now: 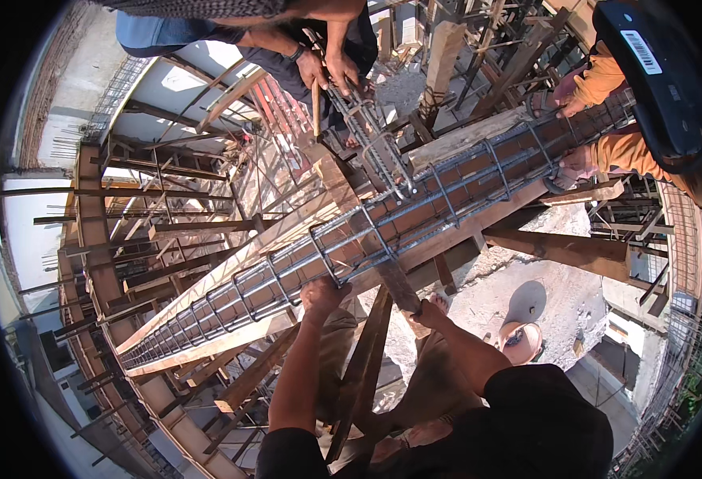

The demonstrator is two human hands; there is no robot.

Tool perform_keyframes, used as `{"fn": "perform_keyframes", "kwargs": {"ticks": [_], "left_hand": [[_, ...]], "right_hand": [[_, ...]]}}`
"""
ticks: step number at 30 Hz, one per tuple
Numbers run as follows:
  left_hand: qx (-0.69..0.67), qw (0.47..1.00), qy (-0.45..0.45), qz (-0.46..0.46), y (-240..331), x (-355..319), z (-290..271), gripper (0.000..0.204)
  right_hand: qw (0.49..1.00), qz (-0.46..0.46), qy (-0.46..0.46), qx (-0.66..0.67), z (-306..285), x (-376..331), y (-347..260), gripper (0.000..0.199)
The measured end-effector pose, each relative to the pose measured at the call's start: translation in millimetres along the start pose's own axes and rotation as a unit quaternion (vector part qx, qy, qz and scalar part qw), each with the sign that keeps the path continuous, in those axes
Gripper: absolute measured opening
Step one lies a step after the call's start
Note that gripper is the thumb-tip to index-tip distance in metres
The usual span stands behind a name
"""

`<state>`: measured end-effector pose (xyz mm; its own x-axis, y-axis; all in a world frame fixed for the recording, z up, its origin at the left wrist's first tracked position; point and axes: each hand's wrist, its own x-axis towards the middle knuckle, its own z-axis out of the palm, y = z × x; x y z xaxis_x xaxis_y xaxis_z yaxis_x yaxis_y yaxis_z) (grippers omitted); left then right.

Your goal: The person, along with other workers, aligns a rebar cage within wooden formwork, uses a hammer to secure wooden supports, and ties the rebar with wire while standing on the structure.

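Observation:
A long rebar cage [275, 275] of ribbed bars and stirrups lies in a wooden trough form [255, 329] that crosses the view. A narrow wooden board [382, 250] lies across the trough, passing under the near bars or between them; I cannot tell which. My left hand [323, 295] is closed at the cage's near side, beside a stirrup. Its fingertips are partly hidden among the bars. To the right, my right hand [429, 315] grips the near end of the board, fingers wrapped round it.
Across the trough, a person's hands [327, 70] hold bars near a wooden handle [316, 110]. At right, another person's hands [578, 160], in orange sleeves, touch the form. Timber props [371, 351] stand below, around my legs. A bucket [520, 343] sits lower down.

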<state>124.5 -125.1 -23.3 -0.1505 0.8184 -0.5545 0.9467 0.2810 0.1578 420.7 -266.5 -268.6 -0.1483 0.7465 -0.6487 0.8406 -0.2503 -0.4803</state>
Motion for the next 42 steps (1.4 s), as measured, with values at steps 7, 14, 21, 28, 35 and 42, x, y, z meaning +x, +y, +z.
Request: {"fn": "perform_keyframes", "kwargs": {"ticks": [7,14,21,28,35,42], "left_hand": [[0.022,0.999,-0.033,0.014,6,12,-7,0.046],[0.034,0.998,-0.043,-0.007,-12,5,-8,0.053],[0.037,0.992,-0.121,-0.009,-20,15,-11,0.053],[-0.041,0.996,-0.069,0.033,-51,1,-13,0.045],[-0.029,0.988,-0.111,0.099,-48,21,-18,0.040],[-0.066,0.984,-0.159,0.041,-43,22,-23,0.042]], "right_hand": [[0.997,0.025,0.037,-0.065,-62,-29,-38,0.059],[0.867,-0.123,0.264,0.404,-256,-29,-165,0.027],[0.992,-0.040,0.051,0.110,-299,3,-181,0.032],[0.905,-0.177,0.285,0.263,-193,-51,-187,0.056],[0.989,0.023,0.111,0.099,-70,-24,-124,0.093],[0.964,0.116,0.010,0.240,-73,1,-119,0.081]]}}
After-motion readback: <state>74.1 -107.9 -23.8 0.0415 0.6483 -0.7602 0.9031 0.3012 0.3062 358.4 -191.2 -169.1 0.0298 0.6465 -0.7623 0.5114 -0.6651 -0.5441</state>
